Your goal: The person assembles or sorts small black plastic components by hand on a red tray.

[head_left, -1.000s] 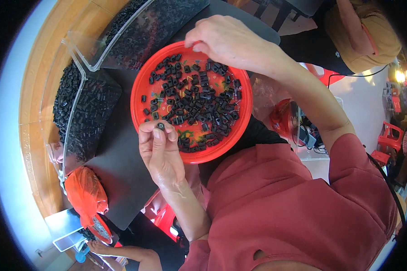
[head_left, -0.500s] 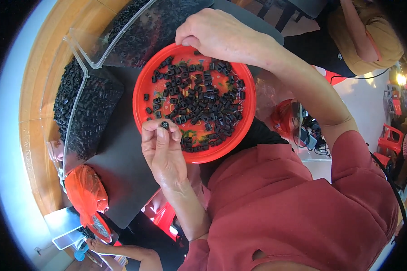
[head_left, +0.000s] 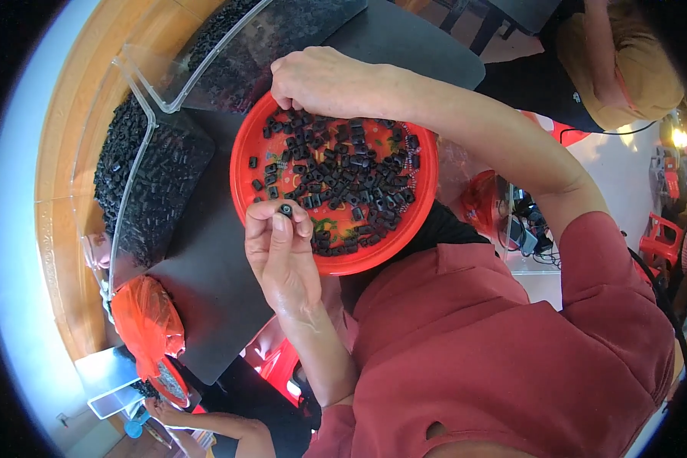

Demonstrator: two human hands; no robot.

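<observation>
Left hand (head_left: 282, 256): fingertips pinched on black part (head_left: 285, 210); tray (head_left: 427, 187) just beyond. Right hand (head_left: 320, 80): fingers curled, hold unclear; loose parts (head_left: 349, 174) near fingertips.

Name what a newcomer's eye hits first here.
The red tray at centre, strewn with small black parts. At its lower-left rim the left grip pinches one black piece; the right grip is near the upper-left rim. Clear bins of black pieces stand upper left.
</observation>
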